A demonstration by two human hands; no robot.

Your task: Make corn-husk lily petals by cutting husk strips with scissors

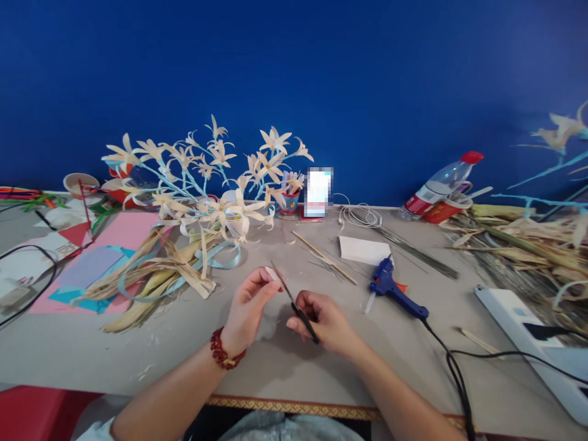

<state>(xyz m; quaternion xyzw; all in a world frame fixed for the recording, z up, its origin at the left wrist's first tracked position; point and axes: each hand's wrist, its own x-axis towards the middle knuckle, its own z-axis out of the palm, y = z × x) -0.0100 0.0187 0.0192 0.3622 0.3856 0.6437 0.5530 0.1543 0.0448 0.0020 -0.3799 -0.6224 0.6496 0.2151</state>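
Now yr L hand (pixel 250 303) pinches a small pale piece (pixel 272 273), prob. husk, above the table (pixel 285 376); yr R hand (pixel 324 317) grips black-handled scissors (pixel 294 302), blades angled alongside it, prob. for easy edge access.

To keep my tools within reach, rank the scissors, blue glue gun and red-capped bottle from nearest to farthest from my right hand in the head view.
1. Scissors: nearest, held in the right hand.
2. Blue glue gun: lying to the hand's right, slightly beyond it.
3. Red-capped bottle: farthest, leaning at the back right.
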